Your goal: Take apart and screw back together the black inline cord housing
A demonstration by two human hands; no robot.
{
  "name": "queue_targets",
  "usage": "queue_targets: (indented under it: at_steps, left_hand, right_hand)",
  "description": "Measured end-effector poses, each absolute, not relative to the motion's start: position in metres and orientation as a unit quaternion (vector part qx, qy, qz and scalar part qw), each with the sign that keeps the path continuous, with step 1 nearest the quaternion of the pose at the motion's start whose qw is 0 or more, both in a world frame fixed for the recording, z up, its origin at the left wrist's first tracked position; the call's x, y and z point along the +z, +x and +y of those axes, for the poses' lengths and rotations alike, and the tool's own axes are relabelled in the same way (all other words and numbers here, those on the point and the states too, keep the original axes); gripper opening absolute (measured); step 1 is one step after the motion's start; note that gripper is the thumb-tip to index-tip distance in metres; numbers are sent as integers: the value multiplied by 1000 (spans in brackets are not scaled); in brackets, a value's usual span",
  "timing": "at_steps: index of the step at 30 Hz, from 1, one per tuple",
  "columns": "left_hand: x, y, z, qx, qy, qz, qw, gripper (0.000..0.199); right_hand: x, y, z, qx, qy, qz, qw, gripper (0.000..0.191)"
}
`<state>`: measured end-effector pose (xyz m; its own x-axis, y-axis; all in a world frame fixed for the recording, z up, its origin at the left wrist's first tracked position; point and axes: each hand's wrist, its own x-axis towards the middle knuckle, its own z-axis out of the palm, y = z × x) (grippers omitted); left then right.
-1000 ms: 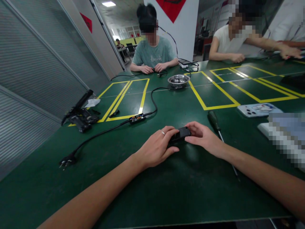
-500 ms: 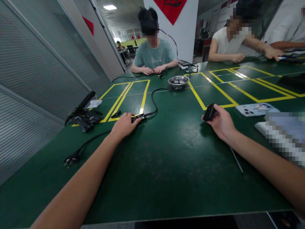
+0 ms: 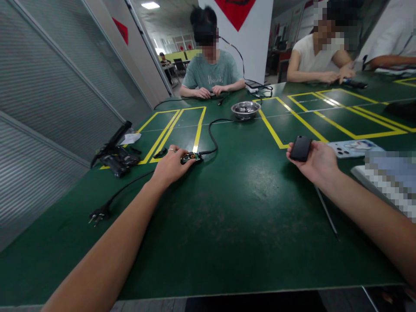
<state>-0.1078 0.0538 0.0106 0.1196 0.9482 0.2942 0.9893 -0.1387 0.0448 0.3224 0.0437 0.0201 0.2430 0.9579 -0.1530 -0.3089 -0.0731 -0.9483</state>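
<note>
My left hand (image 3: 170,167) grips a small circuit board (image 3: 191,157) on the table, thumb along its near edge. A black cord (image 3: 212,138) leaves the board's right end, and another length runs left to a black plug (image 3: 100,213). On the right, my right hand (image 3: 320,162) is turned palm up and holds a black plastic cover (image 3: 300,148) on its fingers, smooth face showing. Under that wrist lies a thin metal rod (image 3: 326,212), its upper end hidden. A small black part (image 3: 160,153) lies just beyond my left hand.
A metal bowl (image 3: 246,111) with small items stands mid-table. Black parts (image 3: 118,160) are heaped at the left edge, by the partition. A phone (image 3: 355,148) and a pale stack (image 3: 390,182) lie right. Co-workers (image 3: 212,71) sit across the table.
My right hand has moved slightly right and rolled palm up, so the cover now lies with its broad face upward. The left hand stays on the board. One co-worker's outstretched arm has drawn back.
</note>
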Motion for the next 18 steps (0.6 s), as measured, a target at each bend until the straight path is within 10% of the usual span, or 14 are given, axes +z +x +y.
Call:
queue_targets:
  at_steps: [9,18]
  left_hand:
    - [23,-96,46,-182,-705,-671,137,43]
    - [19,-96,47,-219,-684,-680,145,43]
  right_hand:
    - [5,302,77,91,-600,-707,362,47]
    - [-2,247,59,-66,-540,-802,248,54]
